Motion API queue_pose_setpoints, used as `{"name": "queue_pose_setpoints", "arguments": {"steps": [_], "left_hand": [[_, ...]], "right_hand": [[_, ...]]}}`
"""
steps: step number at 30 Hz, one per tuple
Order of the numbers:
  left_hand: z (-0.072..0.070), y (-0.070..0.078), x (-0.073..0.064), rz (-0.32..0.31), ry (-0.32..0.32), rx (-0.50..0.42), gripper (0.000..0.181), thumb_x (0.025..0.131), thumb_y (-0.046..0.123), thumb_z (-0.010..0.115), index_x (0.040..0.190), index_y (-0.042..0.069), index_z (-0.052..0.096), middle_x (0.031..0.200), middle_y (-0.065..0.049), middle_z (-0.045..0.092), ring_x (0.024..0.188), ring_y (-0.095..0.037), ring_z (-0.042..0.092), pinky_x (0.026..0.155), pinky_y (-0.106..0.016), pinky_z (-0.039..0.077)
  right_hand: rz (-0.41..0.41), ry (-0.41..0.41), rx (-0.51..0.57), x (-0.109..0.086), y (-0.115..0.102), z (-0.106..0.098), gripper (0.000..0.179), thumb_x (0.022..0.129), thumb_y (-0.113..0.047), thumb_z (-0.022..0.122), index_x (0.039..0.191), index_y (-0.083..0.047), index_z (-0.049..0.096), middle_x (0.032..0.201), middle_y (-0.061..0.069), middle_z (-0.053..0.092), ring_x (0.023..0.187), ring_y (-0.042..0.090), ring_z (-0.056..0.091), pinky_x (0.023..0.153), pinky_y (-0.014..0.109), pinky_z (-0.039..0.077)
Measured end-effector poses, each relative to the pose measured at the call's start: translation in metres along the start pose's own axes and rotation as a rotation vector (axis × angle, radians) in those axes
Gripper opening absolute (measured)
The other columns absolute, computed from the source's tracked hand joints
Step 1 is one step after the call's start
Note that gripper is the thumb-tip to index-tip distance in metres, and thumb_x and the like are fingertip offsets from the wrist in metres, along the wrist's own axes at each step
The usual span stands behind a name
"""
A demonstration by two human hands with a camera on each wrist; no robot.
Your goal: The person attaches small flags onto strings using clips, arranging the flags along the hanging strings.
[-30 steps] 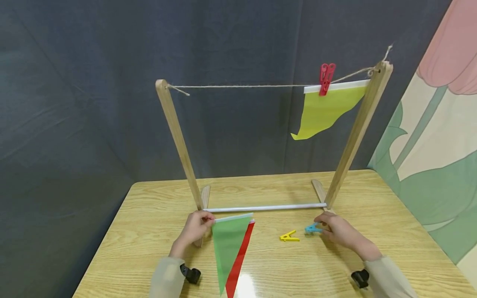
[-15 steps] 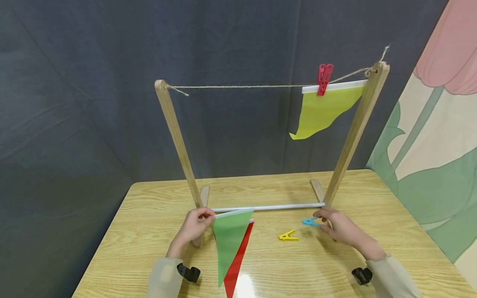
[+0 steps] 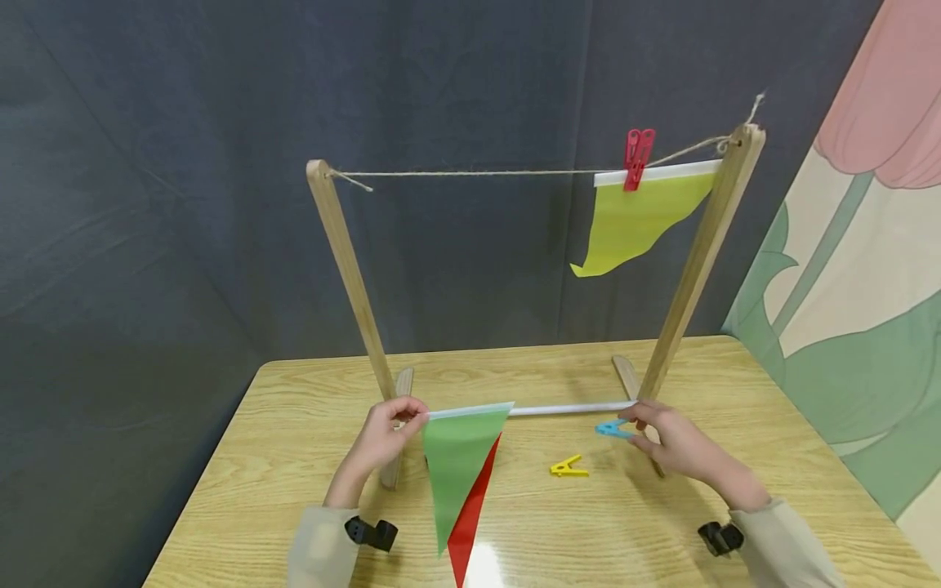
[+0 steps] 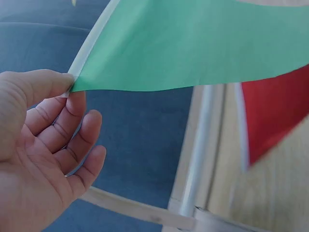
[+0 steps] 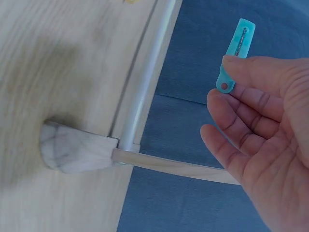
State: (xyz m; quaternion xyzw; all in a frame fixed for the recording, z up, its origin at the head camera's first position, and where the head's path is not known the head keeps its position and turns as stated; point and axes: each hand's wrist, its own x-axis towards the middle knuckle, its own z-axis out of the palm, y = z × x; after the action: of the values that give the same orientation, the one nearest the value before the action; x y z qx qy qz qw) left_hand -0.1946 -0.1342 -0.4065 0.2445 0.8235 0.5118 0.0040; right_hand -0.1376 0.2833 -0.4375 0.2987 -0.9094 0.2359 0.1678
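Note:
My left hand (image 3: 385,437) pinches the left corner of a green triangular flag (image 3: 465,457) by its white top edge. In the left wrist view thumb and fingertip meet on that corner of the green flag (image 4: 169,43). Partly hidden behind it, a red flag (image 3: 474,523) lies on the table. With my right hand (image 3: 672,441) I hold a blue clothespin (image 3: 610,429) between thumb and fingers; the right wrist view shows the clothespin (image 5: 237,50) above the thumb tip. A yellow clothespin (image 3: 568,466) lies on the table, left of the right hand.
A wooden frame stands behind the hands, with a left post (image 3: 353,278), a right post (image 3: 698,261) and a white bar (image 3: 573,408) low between them. From its string (image 3: 470,173) hangs a yellow flag (image 3: 643,216) on a red clothespin (image 3: 638,159).
My left hand has lifted the green flag off the table, slightly up and right. My right hand has raised the blue clothespin a little from the tabletop. The red flag stays behind.

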Motion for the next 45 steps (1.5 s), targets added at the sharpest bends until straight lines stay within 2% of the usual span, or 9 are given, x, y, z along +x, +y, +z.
{"name": "queue_pose_setpoints", "arguments": {"steps": [7, 15, 18, 22, 26, 34, 41, 43, 45], "left_hand": [[-0.002, 0.015, 0.006, 0.019, 0.032, -0.014, 0.008, 0.089, 0.0, 0.059, 0.091, -0.005, 0.065, 0.084, -0.012, 0.065, 0.081, -0.019, 0.057, 0.074, -0.032, 0.046], [-0.003, 0.027, 0.013, 0.097, 0.099, -0.035, 0.006, 0.087, -0.005, 0.059, 0.089, -0.009, 0.064, 0.081, -0.016, 0.063, 0.076, -0.013, 0.056, 0.07, -0.025, 0.046], [-0.002, 0.02, 0.019, 0.113, 0.124, -0.048, 0.006, 0.088, -0.003, 0.061, 0.089, -0.006, 0.065, 0.082, -0.014, 0.064, 0.077, -0.012, 0.056, 0.072, -0.028, 0.047], [-0.001, 0.01, 0.028, 0.101, 0.147, -0.055, 0.007, 0.088, 0.003, 0.063, 0.091, -0.002, 0.068, 0.084, -0.01, 0.066, 0.078, -0.011, 0.056, 0.075, -0.029, 0.047], [-0.002, 0.013, 0.034, 0.129, 0.167, -0.054, 0.007, 0.087, 0.004, 0.064, 0.091, -0.002, 0.068, 0.082, -0.009, 0.066, 0.077, -0.012, 0.057, 0.075, -0.031, 0.048], [-0.006, 0.036, 0.044, 0.114, 0.197, -0.066, 0.008, 0.087, 0.002, 0.065, 0.092, -0.003, 0.068, 0.083, -0.013, 0.064, 0.077, -0.012, 0.054, 0.073, -0.026, 0.045], [-0.014, 0.08, 0.039, 0.145, 0.187, -0.04, 0.009, 0.087, -0.003, 0.061, 0.091, -0.01, 0.065, 0.083, -0.019, 0.063, 0.075, -0.012, 0.053, 0.073, -0.027, 0.045], [-0.015, 0.083, 0.04, 0.156, 0.189, -0.039, 0.009, 0.087, -0.003, 0.061, 0.091, -0.01, 0.064, 0.083, -0.019, 0.063, 0.075, -0.011, 0.053, 0.073, -0.026, 0.045], [-0.015, 0.078, 0.044, 0.174, 0.195, -0.042, 0.008, 0.087, -0.004, 0.062, 0.091, -0.01, 0.065, 0.083, -0.018, 0.063, 0.075, -0.012, 0.053, 0.072, -0.025, 0.045]], "right_hand": [[-0.02, 0.04, -0.013, 0.006, -0.005, -0.01, 0.036, 0.068, 0.01, 0.075, 0.1, -0.001, 0.063, 0.088, 0.001, 0.059, 0.071, 0.013, 0.054, 0.058, 0.027, 0.047], [-0.037, 0.05, -0.019, 0.01, -0.005, -0.02, 0.037, 0.067, 0.011, 0.075, 0.1, -0.001, 0.064, 0.086, 0.001, 0.058, 0.071, 0.009, 0.052, 0.056, 0.026, 0.045], [-0.044, 0.053, -0.026, 0.012, -0.006, -0.024, 0.038, 0.066, 0.011, 0.075, 0.101, 0.0, 0.064, 0.087, 0.002, 0.059, 0.071, 0.011, 0.053, 0.056, 0.024, 0.045], [-0.042, 0.057, -0.037, 0.015, -0.007, -0.029, 0.038, 0.067, 0.01, 0.076, 0.101, -0.001, 0.065, 0.086, 0.002, 0.06, 0.071, 0.009, 0.054, 0.056, 0.026, 0.046], [-0.039, 0.057, -0.038, 0.018, -0.007, -0.033, 0.037, 0.067, 0.009, 0.076, 0.101, -0.002, 0.065, 0.085, 0.001, 0.06, 0.071, 0.007, 0.053, 0.056, 0.027, 0.046], [-0.083, 0.086, -0.051, 0.027, -0.007, -0.043, 0.042, 0.063, 0.009, 0.078, 0.101, -0.003, 0.065, 0.085, -0.003, 0.059, 0.07, 0.009, 0.053, 0.057, 0.028, 0.046], [-0.095, 0.082, -0.056, 0.036, -0.01, -0.05, 0.041, 0.063, 0.009, 0.078, 0.101, -0.003, 0.065, 0.088, 0.0, 0.06, 0.07, 0.011, 0.055, 0.056, 0.025, 0.045], [-0.09, 0.076, -0.056, 0.038, -0.011, -0.052, 0.041, 0.064, 0.009, 0.078, 0.101, -0.002, 0.064, 0.088, 0.001, 0.06, 0.07, 0.011, 0.054, 0.056, 0.024, 0.045], [-0.087, 0.072, -0.054, 0.039, -0.012, -0.054, 0.04, 0.065, 0.009, 0.077, 0.101, -0.001, 0.064, 0.088, 0.001, 0.06, 0.07, 0.009, 0.053, 0.056, 0.024, 0.044]]}}
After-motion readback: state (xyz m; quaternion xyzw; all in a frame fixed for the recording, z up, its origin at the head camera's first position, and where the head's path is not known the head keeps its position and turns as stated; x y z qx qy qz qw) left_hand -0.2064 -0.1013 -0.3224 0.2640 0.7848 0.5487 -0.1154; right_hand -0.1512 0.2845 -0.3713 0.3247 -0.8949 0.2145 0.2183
